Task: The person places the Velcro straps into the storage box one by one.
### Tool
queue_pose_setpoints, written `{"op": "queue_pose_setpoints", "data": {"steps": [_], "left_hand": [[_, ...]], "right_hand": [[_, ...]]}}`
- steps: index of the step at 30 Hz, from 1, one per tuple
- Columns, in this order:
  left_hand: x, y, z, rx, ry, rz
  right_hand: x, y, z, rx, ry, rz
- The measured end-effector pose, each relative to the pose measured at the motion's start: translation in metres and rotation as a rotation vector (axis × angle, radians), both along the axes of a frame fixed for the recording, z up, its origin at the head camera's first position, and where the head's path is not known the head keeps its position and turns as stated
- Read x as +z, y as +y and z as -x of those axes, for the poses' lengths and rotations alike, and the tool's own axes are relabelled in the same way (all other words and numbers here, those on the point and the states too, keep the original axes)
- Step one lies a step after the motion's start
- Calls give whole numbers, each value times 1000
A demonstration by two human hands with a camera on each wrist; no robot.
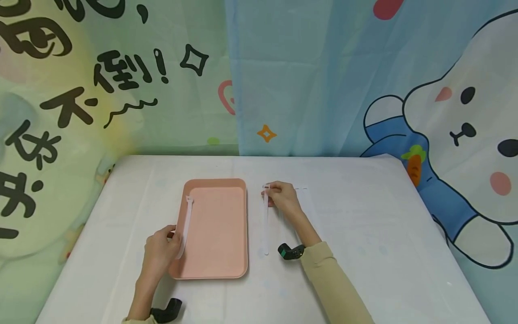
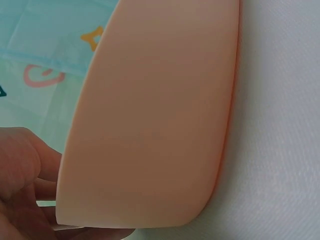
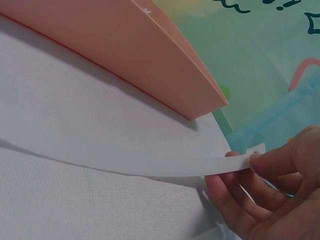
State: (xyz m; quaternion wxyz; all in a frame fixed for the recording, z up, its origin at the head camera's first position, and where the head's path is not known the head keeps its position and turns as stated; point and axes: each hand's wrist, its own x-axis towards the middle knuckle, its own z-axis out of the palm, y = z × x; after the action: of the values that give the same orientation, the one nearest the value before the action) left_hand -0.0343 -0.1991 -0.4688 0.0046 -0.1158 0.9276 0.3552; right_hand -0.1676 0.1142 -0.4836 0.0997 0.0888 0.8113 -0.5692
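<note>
A shallow pink tray (image 1: 212,234) stands on the table. Inside it, along its left side, lies a long white strip (image 1: 187,220) with a wider, notched upper end. My left hand (image 1: 159,249) grips the tray's left wall beside the strip's lower part; in the left wrist view its fingers (image 2: 47,167) show at the rim and low outside the corner. To the right of the tray, my right hand (image 1: 282,195) pinches a second white strip (image 3: 150,164) between thumb and fingers, close below its notched end. That strip's long tail runs toward the table's near edge.
More pale strips (image 1: 301,189) lie faintly visible on the white cloth of the table (image 1: 364,216), right of my right hand. A printed curtain (image 1: 307,81) hangs behind the table's far edge. Each wrist carries a black camera (image 1: 292,252).
</note>
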Motion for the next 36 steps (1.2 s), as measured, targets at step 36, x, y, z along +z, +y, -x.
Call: {"op": "queue_pose_setpoints", "data": {"steps": [36], "left_hand": [[-2, -1, 0, 6, -23, -12]], "right_hand": [[37, 3, -12, 30, 100, 184]]}}
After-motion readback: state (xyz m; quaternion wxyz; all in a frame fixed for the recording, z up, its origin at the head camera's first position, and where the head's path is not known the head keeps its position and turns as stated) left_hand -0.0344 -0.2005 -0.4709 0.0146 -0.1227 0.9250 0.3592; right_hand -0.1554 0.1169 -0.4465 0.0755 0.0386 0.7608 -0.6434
